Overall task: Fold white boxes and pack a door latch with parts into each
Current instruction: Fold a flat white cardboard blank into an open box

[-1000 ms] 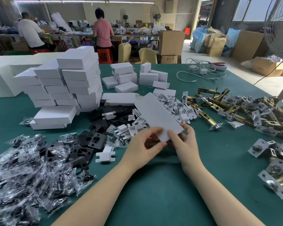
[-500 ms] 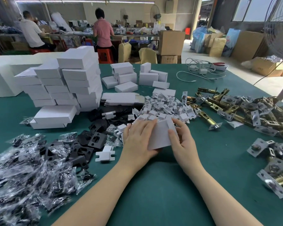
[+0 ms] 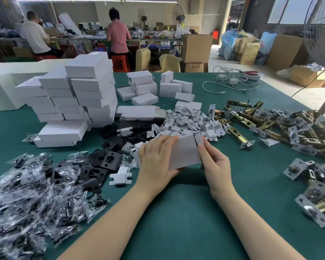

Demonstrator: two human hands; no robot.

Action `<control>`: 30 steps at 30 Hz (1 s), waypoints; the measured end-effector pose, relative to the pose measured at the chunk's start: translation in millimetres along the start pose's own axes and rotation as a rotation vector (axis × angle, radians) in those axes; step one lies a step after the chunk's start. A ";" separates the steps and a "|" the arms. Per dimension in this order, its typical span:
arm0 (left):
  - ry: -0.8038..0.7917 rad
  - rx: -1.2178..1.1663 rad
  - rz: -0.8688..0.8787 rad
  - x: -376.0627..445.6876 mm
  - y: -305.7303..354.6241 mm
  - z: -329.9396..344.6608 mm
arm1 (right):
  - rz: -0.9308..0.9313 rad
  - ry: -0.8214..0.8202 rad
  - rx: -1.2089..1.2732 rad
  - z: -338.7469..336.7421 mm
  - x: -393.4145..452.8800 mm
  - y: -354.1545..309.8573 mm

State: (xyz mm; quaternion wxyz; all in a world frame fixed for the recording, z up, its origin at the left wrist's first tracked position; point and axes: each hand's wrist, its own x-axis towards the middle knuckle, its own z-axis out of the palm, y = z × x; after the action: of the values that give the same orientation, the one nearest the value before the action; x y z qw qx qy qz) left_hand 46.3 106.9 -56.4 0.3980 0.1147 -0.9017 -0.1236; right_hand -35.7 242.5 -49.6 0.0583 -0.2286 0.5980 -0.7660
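Observation:
A white box [image 3: 184, 152], partly folded, stands on the green table [image 3: 176, 212] in front of me. My left hand [image 3: 156, 156] grips its left side, fingers over the top edge and thumb below. My right hand [image 3: 212, 162] holds its right side, with the forefinger pressing a small end flap. Brass door latches [image 3: 270, 124] lie heaped to the right. Black plates [image 3: 105, 160] and bagged parts [image 3: 26, 199] lie to the left. Small white card inserts [image 3: 188, 122] are piled just behind the box.
Stacked closed white boxes [image 3: 73, 98] stand at the left rear, with flat box blanks [image 3: 139, 111] beside them. White cables and chargers [image 3: 231, 81] lie at the far right corner. Two people sit at a bench far behind.
The flat blank, held up a second ago, has been brought down to the table and opened into a box shape. My right forefinger now presses the end flap.

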 end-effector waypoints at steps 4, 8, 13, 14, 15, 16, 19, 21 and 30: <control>0.032 0.022 0.023 -1.2 -2.3 1.5 | -0.026 -0.017 -0.051 0.5 -1.6 -0.2; 0.054 0.032 0.019 -1.1 -2.7 1.7 | -0.028 -0.030 -0.092 0.5 -2.4 0.8; 0.008 0.010 0.034 -1.3 -2.8 0.1 | -0.037 0.031 -0.035 -2.3 -2.2 -1.6; -0.010 -0.002 0.028 -1.4 -2.7 -0.2 | -0.032 0.032 -0.022 -3.0 -1.9 -2.3; -0.026 -0.014 0.022 -1.6 -2.6 -0.5 | -0.030 0.024 -0.020 -3.7 -1.8 -2.6; -0.039 -0.026 0.015 -1.5 -2.6 -0.8 | -0.035 0.013 -0.028 -3.8 -1.7 -3.1; -0.054 -0.049 0.001 -1.3 -3.6 -1.2 | -0.044 -0.004 -0.023 -2.7 -1.9 -5.0; -0.047 -0.053 0.001 -1.4 -3.9 -0.7 | -0.035 -0.001 -0.002 -2.6 -1.4 -6.8; -0.035 -0.069 -0.030 -1.3 -0.5 -4.1 | -0.112 -0.040 -0.194 -0.5 -6.8 -5.4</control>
State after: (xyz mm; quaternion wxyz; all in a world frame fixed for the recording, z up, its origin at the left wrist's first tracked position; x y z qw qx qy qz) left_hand 50.2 106.3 -54.8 0.3839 0.1125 -0.9020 -0.1626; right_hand -29.0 247.0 -46.5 0.0047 -0.2814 0.6545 -0.7017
